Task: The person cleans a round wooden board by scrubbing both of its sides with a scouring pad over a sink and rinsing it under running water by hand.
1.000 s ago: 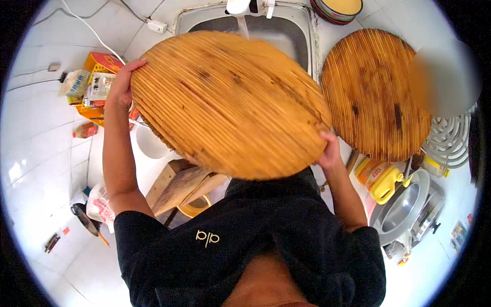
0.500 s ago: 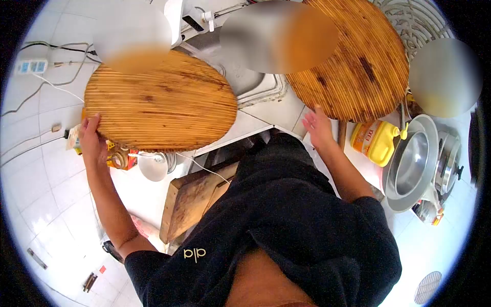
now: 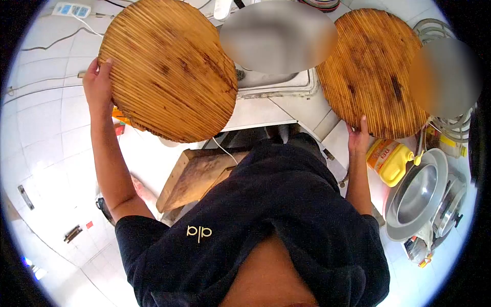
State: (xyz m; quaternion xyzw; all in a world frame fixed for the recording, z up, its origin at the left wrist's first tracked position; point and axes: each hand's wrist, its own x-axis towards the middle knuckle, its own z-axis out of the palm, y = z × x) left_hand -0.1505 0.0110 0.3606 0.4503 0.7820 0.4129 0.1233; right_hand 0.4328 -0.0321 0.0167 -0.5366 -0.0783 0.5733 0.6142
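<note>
A round slatted wooden board (image 3: 169,77) with dark stains is held up at the left. My left hand (image 3: 98,87) is closed on its left edge, thumb on the front and the other fingers partly behind. On the right, a second round slatted board (image 3: 376,71) leans over the counter, darker scorch-like marks on its face. My right hand (image 3: 359,138) pinches its lower edge, with the thumb in front and fingers partly hidden behind the board. Blurred patches cover the area between the boards and part of the right one's edge.
Between the boards lies a metal sink (image 3: 307,84). A yellow jug (image 3: 393,161), nested metal bowls (image 3: 417,194) and a lidded pot (image 3: 451,204) stand at the right. A wooden box-like piece (image 3: 176,171) sits below the left board. A power strip (image 3: 71,9) with cords is at upper left.
The left board has risen and turned more squarely toward me with my left hand. My right hand's fingers were spread at the right board's edge; now they grip it. The view has shifted.
</note>
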